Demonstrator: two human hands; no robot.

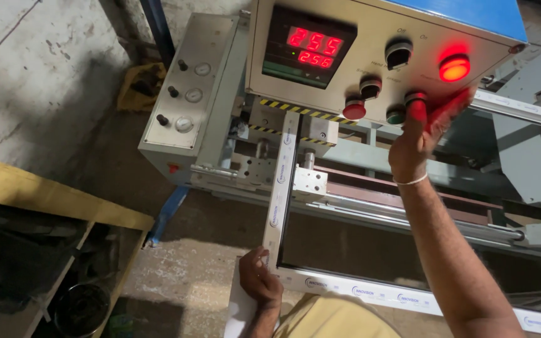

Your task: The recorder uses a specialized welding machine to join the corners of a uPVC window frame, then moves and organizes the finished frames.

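Left hand (259, 283) clamps the white frame (281, 188) corner, whose upright runs up from that grip into the machine clamp (308, 181). Right hand (422, 134), fingers loosely spread and holding nothing, touches the red button (415, 100). Risk: frame slips askew if the grip loosens.

Two hands show: the left hand (260, 283) near, the right hand (418, 134) far. The control box (320, 94) carries one lit red lamp (454, 67), one display (308, 49) and four knobs or buttons (one partly covered). The side panel (189, 94) holds three gauges and three black knobs.
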